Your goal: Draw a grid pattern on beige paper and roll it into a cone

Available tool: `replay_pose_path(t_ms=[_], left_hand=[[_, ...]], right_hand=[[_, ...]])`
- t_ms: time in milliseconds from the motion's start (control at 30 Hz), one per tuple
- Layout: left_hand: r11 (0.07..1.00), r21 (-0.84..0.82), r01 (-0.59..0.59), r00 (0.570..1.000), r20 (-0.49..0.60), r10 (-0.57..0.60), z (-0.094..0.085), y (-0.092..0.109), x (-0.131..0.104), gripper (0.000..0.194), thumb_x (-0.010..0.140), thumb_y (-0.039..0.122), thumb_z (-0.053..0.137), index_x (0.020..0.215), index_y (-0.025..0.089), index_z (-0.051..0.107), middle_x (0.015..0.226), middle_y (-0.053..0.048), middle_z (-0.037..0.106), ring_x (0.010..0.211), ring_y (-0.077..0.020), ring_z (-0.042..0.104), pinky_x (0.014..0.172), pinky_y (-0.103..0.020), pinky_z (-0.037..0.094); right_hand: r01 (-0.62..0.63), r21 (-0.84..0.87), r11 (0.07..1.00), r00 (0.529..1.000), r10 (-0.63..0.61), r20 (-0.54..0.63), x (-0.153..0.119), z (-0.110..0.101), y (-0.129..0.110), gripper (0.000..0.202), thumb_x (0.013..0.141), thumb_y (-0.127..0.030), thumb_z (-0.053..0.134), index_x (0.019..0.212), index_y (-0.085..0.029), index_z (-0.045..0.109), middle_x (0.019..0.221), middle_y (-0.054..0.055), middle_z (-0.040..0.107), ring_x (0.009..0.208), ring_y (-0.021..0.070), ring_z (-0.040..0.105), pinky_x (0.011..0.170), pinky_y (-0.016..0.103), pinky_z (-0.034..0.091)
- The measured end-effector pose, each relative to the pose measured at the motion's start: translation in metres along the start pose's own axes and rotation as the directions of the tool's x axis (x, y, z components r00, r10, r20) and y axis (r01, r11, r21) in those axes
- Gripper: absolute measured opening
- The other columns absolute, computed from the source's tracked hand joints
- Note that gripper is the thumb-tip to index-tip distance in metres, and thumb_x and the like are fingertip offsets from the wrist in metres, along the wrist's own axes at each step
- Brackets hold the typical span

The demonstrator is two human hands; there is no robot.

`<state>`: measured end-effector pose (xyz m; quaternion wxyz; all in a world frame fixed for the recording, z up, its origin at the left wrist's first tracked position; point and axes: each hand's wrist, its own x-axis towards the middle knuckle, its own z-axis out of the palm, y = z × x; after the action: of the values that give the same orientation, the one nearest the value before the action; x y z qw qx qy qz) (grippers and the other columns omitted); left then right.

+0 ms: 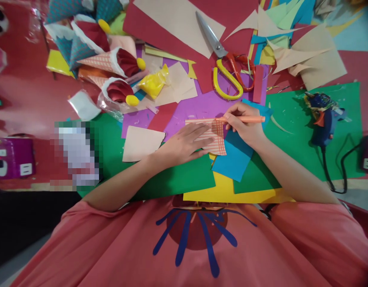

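Observation:
My right hand is closed round an orange marker, its tip at the upper edge of a cream paper piece with orange grid lines. Flat on that piece lies my left hand, its fingers spread and pointing right. Several orange lines cross the paper, and more upright ones show near its right edge. Part of the paper is hidden under my left hand. A blue sheet sits below and right of it, and a plain cream piece lies left of my left hand.
Red and yellow-handled scissors lie open above my hands. A glue gun with a cord is at the right. Paper cones and a yellow packet are at the upper left. Paper scraps lie upper right.

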<state>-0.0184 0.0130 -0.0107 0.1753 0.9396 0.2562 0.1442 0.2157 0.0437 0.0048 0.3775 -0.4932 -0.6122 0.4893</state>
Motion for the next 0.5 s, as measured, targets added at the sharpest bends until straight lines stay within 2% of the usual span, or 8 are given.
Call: replay_pose_path(t_ms=[133,367,500], left_hand=[[1.0,-0.017,0.018,1.0,0.0,-0.018,0.0002,0.001,-0.0011,0.041,0.097,0.036,0.049,0.134,0.019,0.054,0.147,-0.017,0.046,0.139,-0.0306,0.04,0.112,-0.053,0.037],[1.0,0.02,0.013,1.0,0.002,-0.013,0.0001,0.0014,-0.0013,0.041,0.096,0.037,0.05,0.134,0.021,0.052,0.147,-0.016,0.046,0.138,-0.0297,0.041,0.111,-0.052,0.039],[0.999,0.046,-0.01,1.0,-0.004,0.01,-0.0007,0.0013,-0.0005,0.04,0.097,0.036,0.049,0.132,0.018,0.054,0.144,-0.018,0.049,0.136,-0.0307,0.045,0.109,-0.052,0.042]], right_hand=[[0.011,-0.008,1.0,1.0,-0.011,0.016,0.0004,-0.0002,0.0001,0.027,0.084,-0.043,0.064,0.073,-0.019,0.056,0.058,-0.003,0.058,0.051,0.0079,0.051,0.049,0.024,0.039],[0.022,-0.061,0.998,1.0,-0.021,0.022,0.0003,-0.0004,-0.0011,0.023,0.085,-0.037,0.063,0.073,-0.018,0.057,0.06,-0.003,0.057,0.053,0.0078,0.05,0.05,0.023,0.038],[-0.015,-0.051,0.999,0.999,0.017,0.04,0.0012,-0.0013,-0.0007,0.023,0.083,-0.035,0.064,0.068,-0.018,0.057,0.057,-0.003,0.056,0.051,0.0077,0.049,0.049,0.023,0.037]])
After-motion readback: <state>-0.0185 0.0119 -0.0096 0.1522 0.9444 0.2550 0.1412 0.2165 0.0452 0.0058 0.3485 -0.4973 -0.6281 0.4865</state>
